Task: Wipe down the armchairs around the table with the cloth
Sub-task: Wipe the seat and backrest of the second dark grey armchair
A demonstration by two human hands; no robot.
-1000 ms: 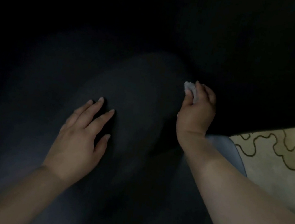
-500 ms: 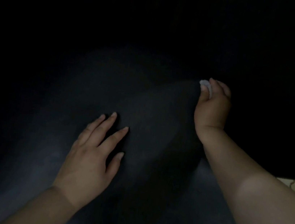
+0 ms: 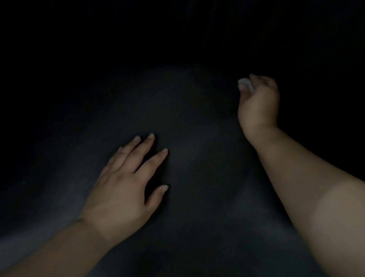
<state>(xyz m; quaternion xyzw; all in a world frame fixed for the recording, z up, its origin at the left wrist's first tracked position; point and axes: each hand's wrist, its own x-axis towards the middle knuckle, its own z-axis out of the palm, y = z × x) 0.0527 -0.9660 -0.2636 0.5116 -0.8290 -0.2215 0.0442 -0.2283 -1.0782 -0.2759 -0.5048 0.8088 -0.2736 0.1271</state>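
The right hand (image 3: 260, 102) clutches the cloth (image 3: 245, 85); the left hand (image 3: 123, 188) lies flat-fingered on the armchair (image 3: 196, 164). Long, firm, overlapping strokes would serve best.

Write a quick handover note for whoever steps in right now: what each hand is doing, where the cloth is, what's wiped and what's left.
Left hand: open, fingers spread, resting flat on the dark armchair surface.
Right hand: fingers curled round the small pale cloth, held at the far edge of the lit part of the armchair; contact with the surface cannot be told.
Done: cannot be judged; the view is too dark to show which areas are wiped.
Left: carry on wiping this armchair with the cloth. No table or other armchairs are in view.
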